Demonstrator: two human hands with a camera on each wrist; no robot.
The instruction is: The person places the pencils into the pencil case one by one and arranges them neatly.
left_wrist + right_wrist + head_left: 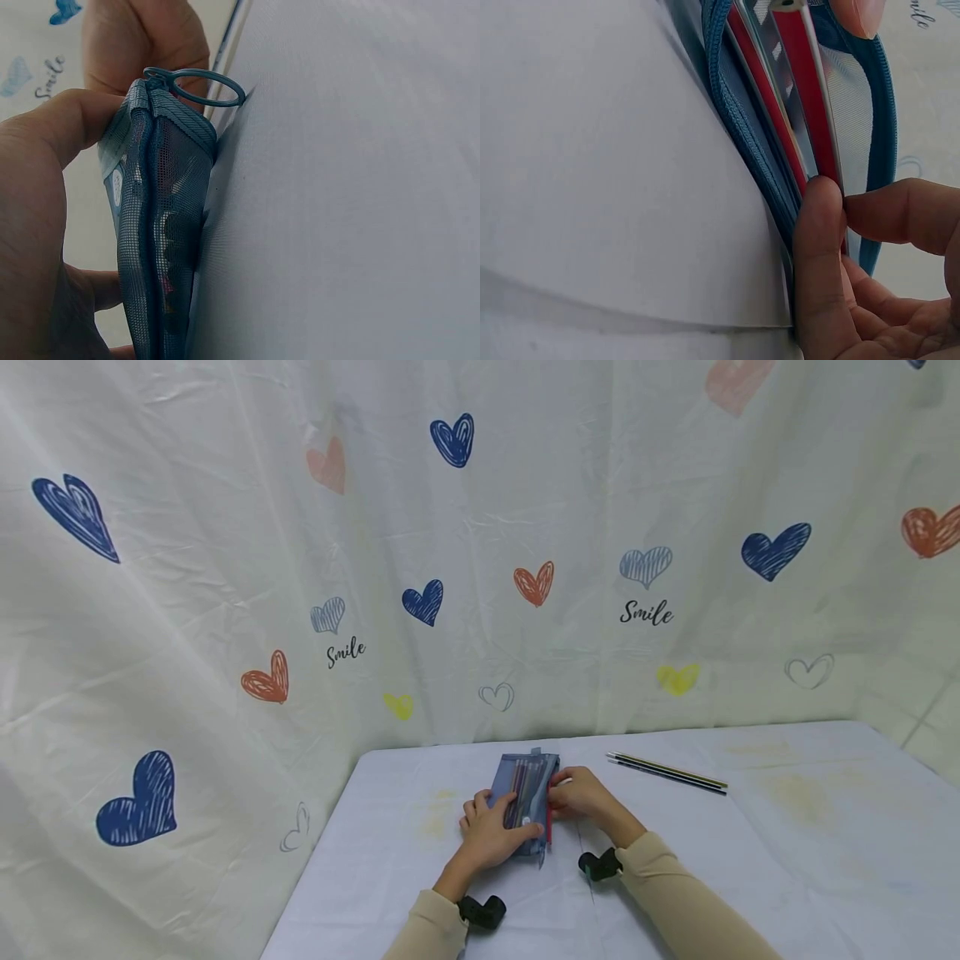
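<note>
A blue mesh zip pencil case (537, 814) lies on the table, with several dark pencils showing through its face. My left hand (486, 837) holds it, fingers spread across the mesh and thumb at the near right part. At one end of the zip hangs a ring pull (201, 73). The zipped side gapes open in the right wrist view. There, thumb and forefinger of my right hand (829, 255) pinch a red pencil (810, 90) in the opening. Beside it another red pencil (756, 67) lies inside the case. The far ends of both are hidden.
Several dark pencils (667, 772) lie side by side on the white-covered table (675, 877), right of the case. A white curtain (570, 652) printed with hearts hangs behind the table. Each wrist wears a small black camera (600, 865).
</note>
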